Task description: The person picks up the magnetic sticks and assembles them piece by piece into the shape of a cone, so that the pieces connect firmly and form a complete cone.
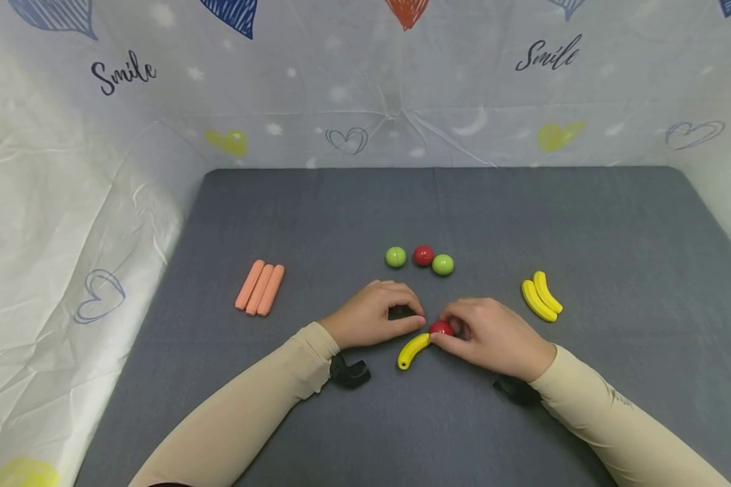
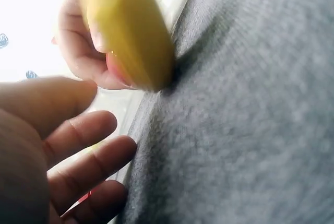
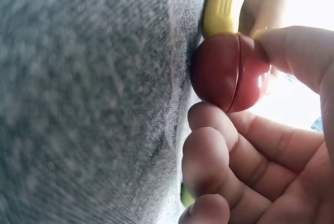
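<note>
My right hand pinches a glossy red ball between thumb and fingers, low over the grey cloth. A seam runs round the ball in the right wrist view. Touching the ball is one end of a curved yellow toy banana, which lies on the cloth. Just left of it is my left hand, its fingers loosely bent and holding nothing. In the left wrist view that hand is apart from the toy banana, which partly hides the red ball.
Behind the hands sit two green balls and another red ball. Three pinkish-orange sticks lie side by side at left. Two more toy bananas lie at right. A printed white sheet hangs behind the table.
</note>
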{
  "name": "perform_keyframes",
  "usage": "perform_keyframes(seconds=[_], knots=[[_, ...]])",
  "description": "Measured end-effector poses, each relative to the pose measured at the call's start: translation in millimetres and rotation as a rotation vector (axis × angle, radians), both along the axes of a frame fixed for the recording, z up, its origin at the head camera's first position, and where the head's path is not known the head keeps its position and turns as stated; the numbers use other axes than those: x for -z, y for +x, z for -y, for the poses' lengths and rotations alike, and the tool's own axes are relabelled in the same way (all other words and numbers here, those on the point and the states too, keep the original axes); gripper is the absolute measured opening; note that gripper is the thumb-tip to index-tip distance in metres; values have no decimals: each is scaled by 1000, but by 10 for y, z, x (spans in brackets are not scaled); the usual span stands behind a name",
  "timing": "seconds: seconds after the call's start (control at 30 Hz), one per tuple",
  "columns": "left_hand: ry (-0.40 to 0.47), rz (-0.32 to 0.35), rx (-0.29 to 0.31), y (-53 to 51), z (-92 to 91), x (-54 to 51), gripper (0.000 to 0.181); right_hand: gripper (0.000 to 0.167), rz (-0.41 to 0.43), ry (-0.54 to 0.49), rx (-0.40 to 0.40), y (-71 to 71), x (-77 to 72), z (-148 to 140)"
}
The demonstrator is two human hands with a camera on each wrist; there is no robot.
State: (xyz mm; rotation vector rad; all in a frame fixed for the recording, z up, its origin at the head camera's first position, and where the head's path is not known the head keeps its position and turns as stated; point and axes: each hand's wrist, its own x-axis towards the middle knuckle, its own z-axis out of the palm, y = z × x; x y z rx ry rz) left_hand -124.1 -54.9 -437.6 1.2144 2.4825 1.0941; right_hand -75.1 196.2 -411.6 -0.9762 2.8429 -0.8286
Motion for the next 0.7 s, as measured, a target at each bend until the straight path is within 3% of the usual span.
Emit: perform_keyframes(seconds=[0.17,0.33,0.43,0.57,0.7], knots=[[24,94,26,10,5,-17,16,29,25,6,9,-4,4,-5],[48,215,108,37,-12,-75,22,35,74,6,4,-22,10,-20],[-21,173,109,78,-42,-104,22,35,110,-1,6,-35,16,-32],[-101,86,60,127,-82,-107,17,36,157,-25,41,-52,17,-45],[-106,37,41,137,-90,-95,13,35,187,-42,82,-72,22,-52]])
